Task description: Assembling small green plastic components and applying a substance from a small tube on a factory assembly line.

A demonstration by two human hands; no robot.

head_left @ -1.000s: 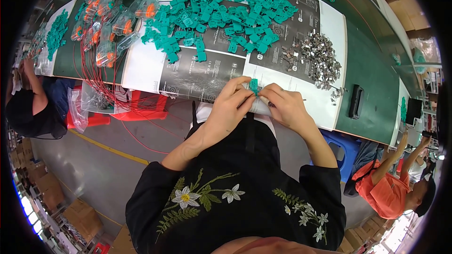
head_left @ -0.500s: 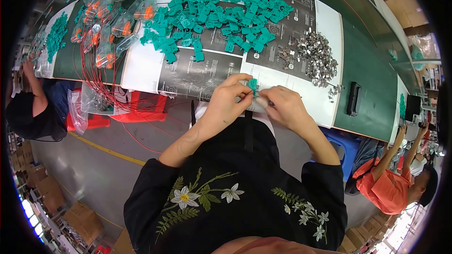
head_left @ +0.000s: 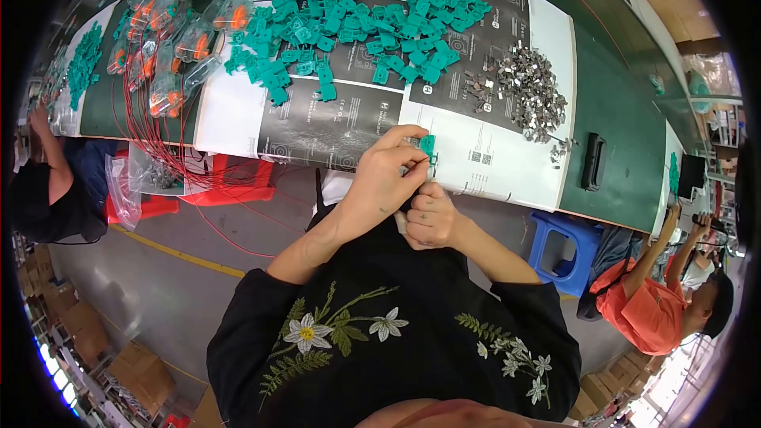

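Between the fingertips of my left hand (head_left: pixel 388 170) is a small green plastic part (head_left: pixel 428 145), held at the table's front edge. My right hand (head_left: pixel 432 218) is curled into a fist just below and right of it, close to my body. Something pale pokes out by its fingers, but most of what it grips is hidden. Beyond my hands a big heap of similar green plastic parts (head_left: pixel 372 24) spreads over printed sheets. A pile of small metal pieces (head_left: pixel 529 95) lies to the right.
Clear housings with orange parts (head_left: pixel 166 99) lie at the left, red wires (head_left: pixel 162 143) trailing off the edge. A black handle-shaped piece (head_left: pixel 594 162) lies on the green table (head_left: pixel 614 103). A blue stool (head_left: pixel 564 254) stands below. People sit at both sides.
My right hand has drawn away from the green plastic part, down toward my body, and closed into a fist. My left hand keeps its pinch on the part. The view has shifted slightly.
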